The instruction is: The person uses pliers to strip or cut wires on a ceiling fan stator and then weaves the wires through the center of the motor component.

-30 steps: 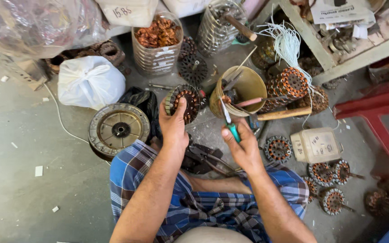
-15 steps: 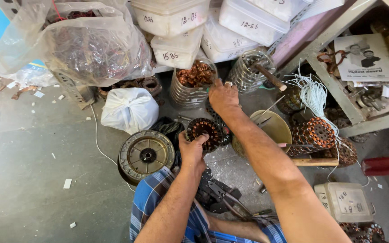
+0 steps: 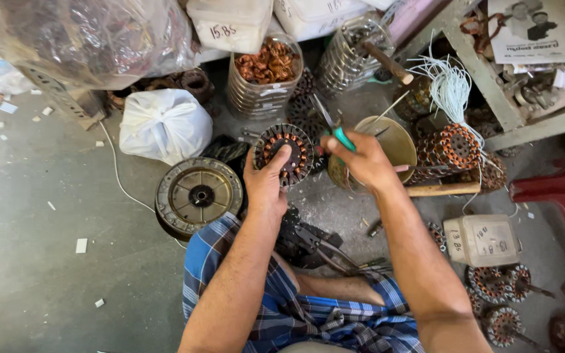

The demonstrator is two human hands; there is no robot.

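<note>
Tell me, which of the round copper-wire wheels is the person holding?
The left hand holds the wound stator at centre, raised off the floor. The other stators lie untouched on the floor at lower right.

Wound motor stator and green-handled tool, both held above the grey floor.

The round dark-metal stator with copper-wound coils (image 3: 284,155) is ring-shaped, its orange-brown windings set in a circle around an open centre; it is tipped up so the face looks toward the camera, gripped at its lower right edge by the left hand (image 3: 266,185), thumb lying across the face. Just beside it to the right, the slim metal tool with a teal-green handle (image 3: 335,131) is clasped in the right hand (image 3: 359,160); its thin metal shaft slants up and to the left out of the fist (tip too fine to make out). Tool and stator sit near each other, not touching.
</note>
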